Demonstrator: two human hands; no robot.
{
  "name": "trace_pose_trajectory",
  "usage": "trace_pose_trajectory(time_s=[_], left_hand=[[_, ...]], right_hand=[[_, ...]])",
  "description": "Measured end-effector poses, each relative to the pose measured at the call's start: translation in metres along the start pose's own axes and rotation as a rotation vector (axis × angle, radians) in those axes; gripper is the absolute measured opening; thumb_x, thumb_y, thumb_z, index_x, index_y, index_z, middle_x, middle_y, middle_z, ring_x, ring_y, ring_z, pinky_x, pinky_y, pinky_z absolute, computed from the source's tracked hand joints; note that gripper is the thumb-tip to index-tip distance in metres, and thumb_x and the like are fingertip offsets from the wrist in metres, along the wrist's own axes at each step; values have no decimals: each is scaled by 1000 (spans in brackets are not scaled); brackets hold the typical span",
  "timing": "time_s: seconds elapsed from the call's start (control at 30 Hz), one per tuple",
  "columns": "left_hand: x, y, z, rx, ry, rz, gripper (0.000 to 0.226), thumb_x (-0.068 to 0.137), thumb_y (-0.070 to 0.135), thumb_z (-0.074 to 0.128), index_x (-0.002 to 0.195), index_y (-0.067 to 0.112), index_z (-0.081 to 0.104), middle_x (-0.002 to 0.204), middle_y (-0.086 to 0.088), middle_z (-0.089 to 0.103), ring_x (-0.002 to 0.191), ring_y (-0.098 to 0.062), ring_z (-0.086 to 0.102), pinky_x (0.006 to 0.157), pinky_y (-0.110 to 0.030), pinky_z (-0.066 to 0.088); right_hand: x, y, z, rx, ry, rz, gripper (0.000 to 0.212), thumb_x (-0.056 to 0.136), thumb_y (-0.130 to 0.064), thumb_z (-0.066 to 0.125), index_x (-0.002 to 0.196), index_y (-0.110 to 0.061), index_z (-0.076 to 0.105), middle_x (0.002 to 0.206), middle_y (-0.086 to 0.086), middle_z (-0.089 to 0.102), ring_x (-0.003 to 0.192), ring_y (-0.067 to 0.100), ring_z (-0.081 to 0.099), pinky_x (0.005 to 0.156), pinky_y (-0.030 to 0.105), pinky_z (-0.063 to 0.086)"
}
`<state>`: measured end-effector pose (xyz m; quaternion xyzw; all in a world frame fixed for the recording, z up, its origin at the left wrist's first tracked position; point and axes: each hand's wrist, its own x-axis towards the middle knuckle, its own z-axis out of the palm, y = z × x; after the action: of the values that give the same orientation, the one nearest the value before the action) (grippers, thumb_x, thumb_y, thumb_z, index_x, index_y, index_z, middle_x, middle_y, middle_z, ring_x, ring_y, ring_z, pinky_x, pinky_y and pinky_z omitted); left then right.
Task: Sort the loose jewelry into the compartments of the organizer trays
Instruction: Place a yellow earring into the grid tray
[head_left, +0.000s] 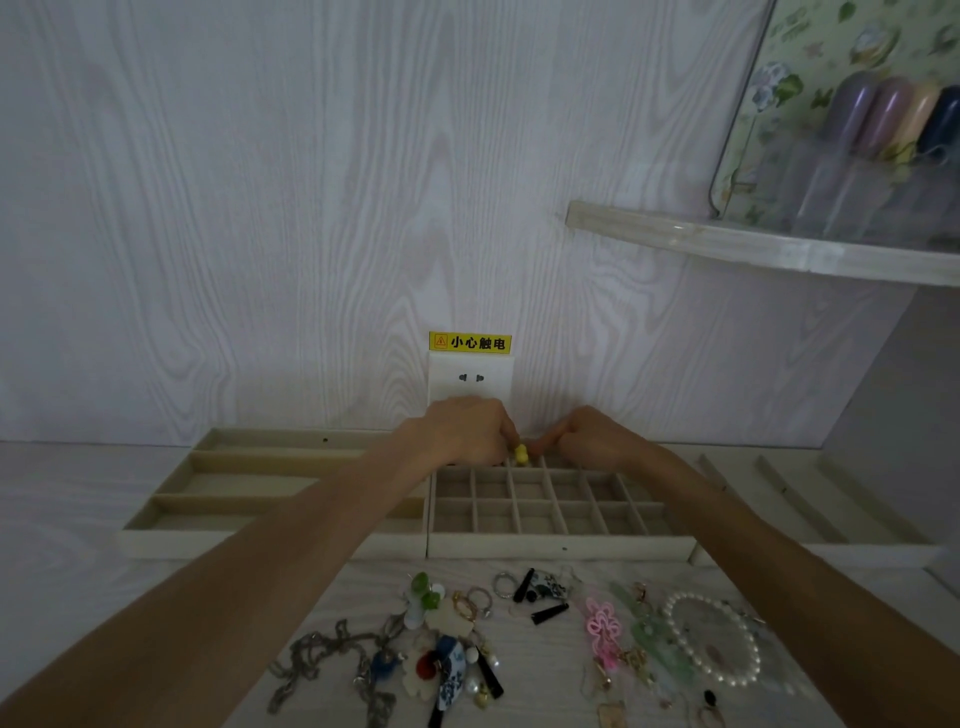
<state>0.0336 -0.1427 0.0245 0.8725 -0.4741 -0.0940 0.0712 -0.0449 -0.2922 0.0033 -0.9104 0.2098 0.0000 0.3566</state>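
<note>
A small yellow jewelry piece (520, 454) sits between my two hands over the far row of the grid organizer tray (561, 545). My left hand (462, 431) has its fingers curled down beside the piece and seems to pinch it. My right hand (592, 436) reaches in from the right with a fingertip at the piece. Loose jewelry lies on the table in front of the trays: a grey chain (332, 654), rings (478, 600), a pink knot ornament (602, 629), a pearl bracelet (711, 639) and black drop earrings (548, 613).
A long-slot tray (171, 540) lies left of the grid tray. Another tray (810, 499) lies to the right. A wall socket (470, 379) with a yellow warning label is right behind my hands. A clear shelf (779, 249) with bottles juts out upper right.
</note>
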Motion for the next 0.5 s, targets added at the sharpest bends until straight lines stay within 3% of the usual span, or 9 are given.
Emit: trace_pose_trajectory(time_s=[0.13,0.23,0.4,0.5], left_hand=[[-4,-1,0,-28,49,-17,35,91,25,53,124,32,60,123,3,62,112,-18,55,79,-25,39],[-14,-4,-4,-34,110,-48,37,88,37,57,124,31,59,118,3,63,111,-17,56,82,-27,39],[-54,-1,-4,-98,179,-27,28,88,47,54,110,35,66,104,8,65,94,-14,60,80,-28,44],[-79,4,2,-139,162,16,26,90,43,55,111,35,67,105,11,66,89,-9,60,78,-25,45]], right_hand=[[-6,0,-7,20,24,6,27,82,-15,65,103,1,70,111,13,68,99,15,60,92,25,47],[-26,-3,-17,-14,33,-56,22,87,-7,56,104,-9,70,98,3,61,77,3,54,68,13,42],[-79,-5,-23,-163,-29,-130,21,89,-13,59,108,-16,67,98,-1,63,92,10,60,81,17,46],[-112,-1,-15,-266,-39,-193,18,90,-18,59,104,-22,69,85,-15,60,74,-5,54,66,3,41]])
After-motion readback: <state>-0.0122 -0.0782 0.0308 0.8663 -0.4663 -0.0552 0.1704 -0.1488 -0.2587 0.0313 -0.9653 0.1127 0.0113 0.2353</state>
